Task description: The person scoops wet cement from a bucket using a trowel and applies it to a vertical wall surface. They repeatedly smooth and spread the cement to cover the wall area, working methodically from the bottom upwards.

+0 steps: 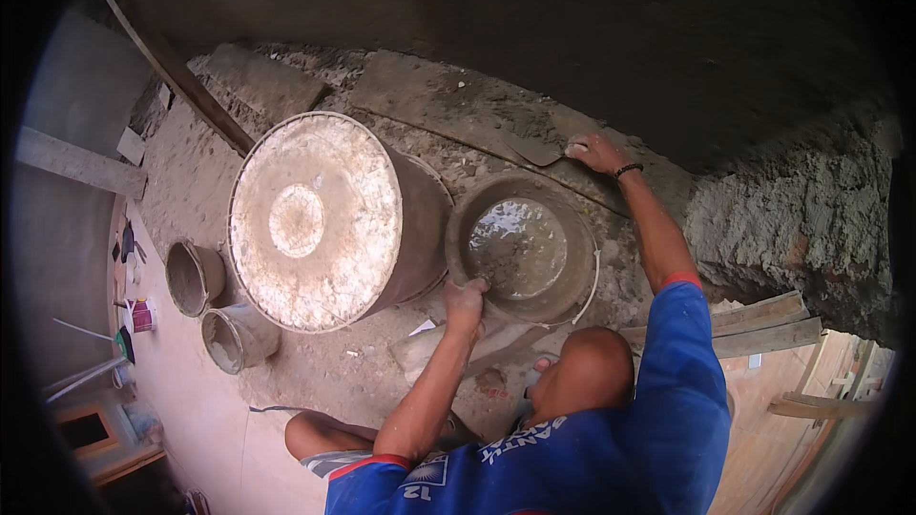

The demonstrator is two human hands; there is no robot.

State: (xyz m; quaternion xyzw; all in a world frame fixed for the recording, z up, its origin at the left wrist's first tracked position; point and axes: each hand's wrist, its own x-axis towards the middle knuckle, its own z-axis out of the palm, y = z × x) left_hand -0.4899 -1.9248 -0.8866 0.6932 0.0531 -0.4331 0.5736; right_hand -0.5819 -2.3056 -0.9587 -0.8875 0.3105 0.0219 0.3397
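My left hand (465,305) is closed on the near left rim of a round grey bucket (576,272), thumb over the edge. Wet, shiny grey slurry (518,243) lies at the bottom of this bucket, and its thin pale handle (593,288) hangs on the right side. Farther off, my right hand (596,152) grips what looks like a trowel (532,148); its thin grey blade points left over a flat board (429,100), and its handle is hidden by my fingers. Both my knees are bent, the right knee (596,362) close to the bucket.
A large drum (315,219) with a whitish crusted round face stands left of the bucket. Two small dirty pails (194,277) sit beyond it. Dark plastered wall (572,19) rises ahead, rough at right (792,219). A timber (172,57) slants at left; planks (754,324) lie right.
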